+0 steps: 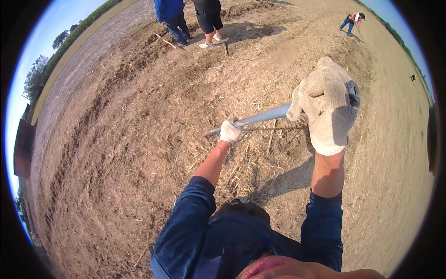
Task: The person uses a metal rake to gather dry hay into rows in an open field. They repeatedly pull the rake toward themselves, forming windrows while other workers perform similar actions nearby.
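Note:
My right hand (pixel 325 111), in a cream knitted work glove, is raised and wrapped around the upper end of a grey-blue pole (pixel 265 115). The pole's dark end (pixel 353 93) sticks out past that fist. Farther down the shaft, my left hand (pixel 230 132) grips it in a similar glove. Beyond the left hand the pole narrows in view to a thin tip (pixel 210 133) over the straw-littered soil. Whether a tool head is fixed there, I cannot tell. Dry stalks (pixel 270 137) and loose straw lie on the ground below both hands.
Two people (pixel 207 17) stand close together ahead, with a wooden stick (pixel 163 40) on the ground near them. At the far right another person (pixel 353 22) bends over a long thin tool. A ridge of turned soil and straw (pixel 94 115) curves along the left.

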Tool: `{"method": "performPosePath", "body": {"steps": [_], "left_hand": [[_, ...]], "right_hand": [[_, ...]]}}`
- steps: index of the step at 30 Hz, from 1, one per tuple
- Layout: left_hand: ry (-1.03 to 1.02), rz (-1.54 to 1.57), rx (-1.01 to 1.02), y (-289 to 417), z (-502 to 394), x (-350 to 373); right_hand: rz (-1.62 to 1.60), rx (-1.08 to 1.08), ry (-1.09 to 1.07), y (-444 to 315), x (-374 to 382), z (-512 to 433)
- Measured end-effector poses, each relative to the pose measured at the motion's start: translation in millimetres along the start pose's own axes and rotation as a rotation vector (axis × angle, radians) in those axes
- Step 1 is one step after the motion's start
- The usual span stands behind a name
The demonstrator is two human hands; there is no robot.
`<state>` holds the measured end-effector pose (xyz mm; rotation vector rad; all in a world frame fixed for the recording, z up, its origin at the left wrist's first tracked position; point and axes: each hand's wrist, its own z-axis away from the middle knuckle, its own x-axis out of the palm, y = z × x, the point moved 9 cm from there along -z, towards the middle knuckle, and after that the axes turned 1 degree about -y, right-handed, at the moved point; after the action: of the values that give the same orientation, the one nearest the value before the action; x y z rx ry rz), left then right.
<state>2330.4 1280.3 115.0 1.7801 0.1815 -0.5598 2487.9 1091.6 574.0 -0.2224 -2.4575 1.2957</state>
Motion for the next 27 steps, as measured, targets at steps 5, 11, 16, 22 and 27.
{"method": "performPosePath", "body": {"steps": [5, 11, 16, 22, 27], "left_hand": [[0.125, 0.255, -0.037, -56.1, 13.3, -25.1], [-0.036, 0.17, -0.056, -15.6, 96.6, -22.2], [0.052, -0.038, 0.168, -50.0, 151.1, -39.5], [-0.137, -0.089, 0.137, -26.8, 204.5, -11.5], [-0.1, -0.024, 0.238, -30.7, 250.2, -5.2]], "right_hand": [[-0.083, -0.018, 0.052, 9.4, 23.9, 40.7], [0.474, -0.162, -0.04, -23.5, 24.7, 163.0], [0.396, -0.113, -0.038, -53.8, 42.3, 244.4], [0.467, 0.002, -0.038, -54.8, -11.3, 331.6], [0.177, -0.033, -0.172, -96.2, 6.2, 348.5]]}}
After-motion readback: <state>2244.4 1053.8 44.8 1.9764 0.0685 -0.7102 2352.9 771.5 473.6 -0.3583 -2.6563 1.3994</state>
